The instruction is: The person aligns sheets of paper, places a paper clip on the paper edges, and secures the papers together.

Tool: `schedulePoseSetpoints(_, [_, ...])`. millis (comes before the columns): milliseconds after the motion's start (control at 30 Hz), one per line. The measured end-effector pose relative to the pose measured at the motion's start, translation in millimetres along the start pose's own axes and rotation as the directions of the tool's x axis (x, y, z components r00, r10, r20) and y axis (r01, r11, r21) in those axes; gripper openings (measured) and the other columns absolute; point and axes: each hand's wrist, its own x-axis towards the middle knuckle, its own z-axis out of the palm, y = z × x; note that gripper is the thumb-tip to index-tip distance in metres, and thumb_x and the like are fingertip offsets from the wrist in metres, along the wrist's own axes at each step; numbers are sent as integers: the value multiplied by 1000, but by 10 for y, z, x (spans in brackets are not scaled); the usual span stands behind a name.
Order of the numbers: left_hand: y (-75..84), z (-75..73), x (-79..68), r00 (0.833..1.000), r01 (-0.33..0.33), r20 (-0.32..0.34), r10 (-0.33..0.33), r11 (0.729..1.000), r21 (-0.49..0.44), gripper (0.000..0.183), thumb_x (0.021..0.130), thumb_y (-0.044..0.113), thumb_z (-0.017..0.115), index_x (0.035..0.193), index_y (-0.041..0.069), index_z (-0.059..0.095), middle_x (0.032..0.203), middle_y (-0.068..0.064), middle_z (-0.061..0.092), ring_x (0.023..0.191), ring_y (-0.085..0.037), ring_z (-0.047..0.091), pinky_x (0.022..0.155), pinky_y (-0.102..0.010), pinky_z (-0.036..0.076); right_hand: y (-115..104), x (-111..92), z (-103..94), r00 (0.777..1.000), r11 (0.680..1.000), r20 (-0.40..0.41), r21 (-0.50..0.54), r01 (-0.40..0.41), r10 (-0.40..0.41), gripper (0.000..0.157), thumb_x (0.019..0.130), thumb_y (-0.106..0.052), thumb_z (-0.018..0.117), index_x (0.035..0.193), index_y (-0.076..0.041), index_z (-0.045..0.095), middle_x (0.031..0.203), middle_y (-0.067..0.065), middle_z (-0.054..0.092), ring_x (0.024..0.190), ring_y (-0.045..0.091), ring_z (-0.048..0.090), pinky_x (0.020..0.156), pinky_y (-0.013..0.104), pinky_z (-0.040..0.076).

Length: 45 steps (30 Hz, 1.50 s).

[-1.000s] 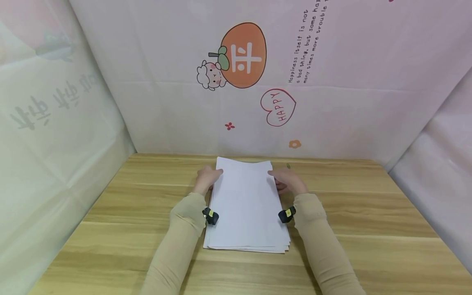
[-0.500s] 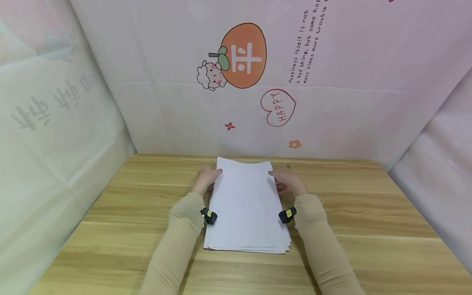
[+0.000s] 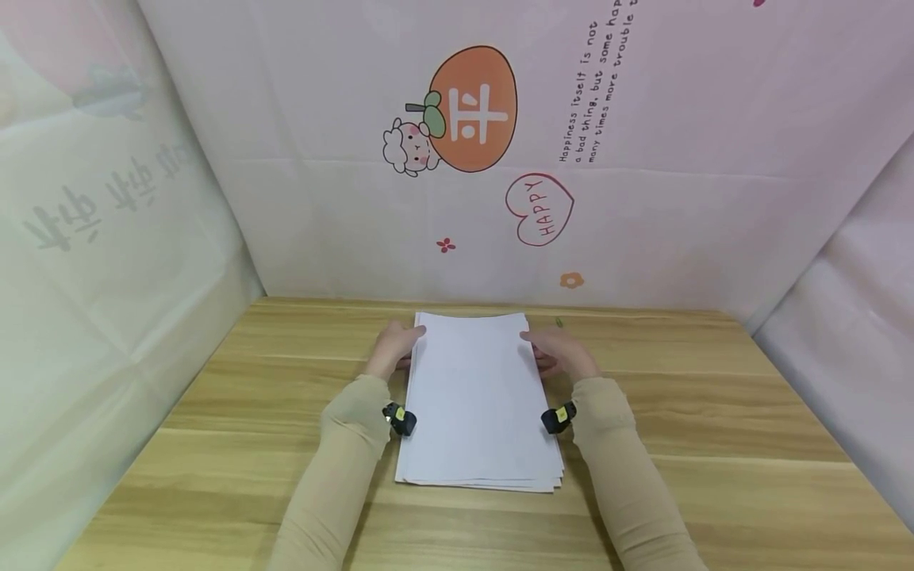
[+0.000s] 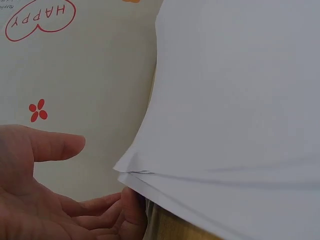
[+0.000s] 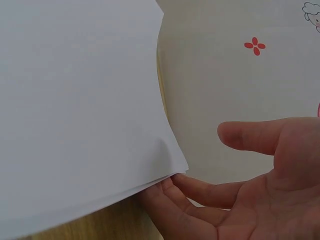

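A stack of white paper sheets [image 3: 478,396] lies lengthwise in the middle of the table, its edges slightly uneven and its far corners bent up. Beside the far left corner is my left hand [image 3: 393,349]. In the left wrist view its thumb [image 4: 60,145] stands apart from the paper, while the fingers [image 4: 132,212] touch the corner from below. At the far right corner, my right hand [image 3: 560,349] has its fingers [image 5: 170,205] under the sheets, partly hidden by them. The right thumb [image 5: 245,135] is raised, clear of the paper.
The wooden table [image 3: 271,444] extends on both sides of the stack. A white printed cloth [image 3: 321,230] hangs behind the table's far edge, with more cloth at the left and right. A small black camera [image 3: 400,419] sits on the left wrist, another [image 3: 558,417] on the right.
My left hand has shifted slightly left, its thumb drawing away from the paper. The far left corner of the stack has dropped a little. The right hand stays nearly still.
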Motion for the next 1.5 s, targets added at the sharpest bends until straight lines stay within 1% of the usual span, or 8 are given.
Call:
schedulePoseSetpoints(200, [-12, -5, 1, 1000, -23, 0, 23, 1000, 14, 45, 91, 31, 57, 118, -4, 51, 99, -10, 50, 84, -19, 51, 69, -27, 51, 17, 26, 5, 1000, 1000, 6, 1, -1, 1, 52, 97, -34, 47, 128, 8, 43, 121, 23, 48, 106, 33, 55, 81, 40, 55])
schedulePoseSetpoints(333, [-11, 2, 0, 999, -35, 26, 35, 999, 18, 51, 90, 26, 59, 125, -8, 45, 116, -18, 51, 101, -27, 54, 83, -36, 50, 21, 4, 9, 1000, 1000, 13, 13, 19, -19, 48, 97, -34, 47, 122, 7, 44, 115, 20, 48, 102, 31, 56, 82, 40, 55])
schedulePoseSetpoints(467, [-2, 15, 8, 998, -38, 51, 35, 998, 48, 64, 88, 24, 61, 135, -11, 36, 135, -26, 44, 119, -35, 48, 98, -44, 44, 22, -5, 14, 999, 999, 23, 32, 28, -29, 43, 97, -34, 48, 115, 5, 43, 114, 20, 47, 102, 31, 57, 83, 41, 54])
schedulePoseSetpoints(767, [10, 22, 1, 995, -63, 78, 57, 995, 76, 61, 86, 21, 62, 131, -13, 39, 129, -25, 46, 110, -32, 48, 97, -44, 44, 37, 27, 20, 999, 999, 26, 24, 24, -24, 48, 96, -35, 50, 122, 4, 42, 121, 24, 50, 99, 30, 58, 81, 40, 55])
schedulePoseSetpoints(1000, [1, 9, -8, 992, -71, 113, 63, 995, 69, 64, 84, 16, 63, 135, -13, 36, 140, -27, 40, 128, -38, 41, 108, -48, 34, 62, 50, 12, 998, 999, 58, 34, 35, -37, 45, 96, -31, 51, 121, 6, 43, 121, 24, 50, 102, 32, 60, 81, 40, 55])
schedulePoseSetpoints(1167, [-13, 10, 8, 990, -78, 122, 69, 995, 68, 50, 83, 12, 65, 125, -9, 46, 132, -23, 48, 122, -36, 46, 104, -46, 38, 90, 46, 4, 993, 998, 93, 6, 69, -70, 46, 95, -18, 52, 131, 9, 42, 128, 28, 49, 109, 35, 57, 83, 40, 54])
schedulePoseSetpoints(1333, [-28, 5, -14, 985, -66, 158, 66, 998, -5, 47, 83, 6, 65, 124, -4, 46, 132, -22, 48, 121, -36, 47, 100, -48, 42, 106, 36, 9, 988, 995, 116, 16, 100, -102, 32, 92, -7, 52, 119, 9, 49, 115, 21, 56, 99, 27, 59, 80, 37, 54])
schedulePoseSetpoints(1500, [-66, 1, -26, 978, -55, 197, 69, 996, -74, 54, 82, -1, 63, 131, -3, 40, 133, -24, 46, 116, -40, 51, 94, -51, 47, 122, 33, 16, 987, 993, 116, 35, 109, -112, 28, 89, -3, 52, 114, 9, 50, 109, 17, 56, 95, 25, 57, 78, 36, 53])
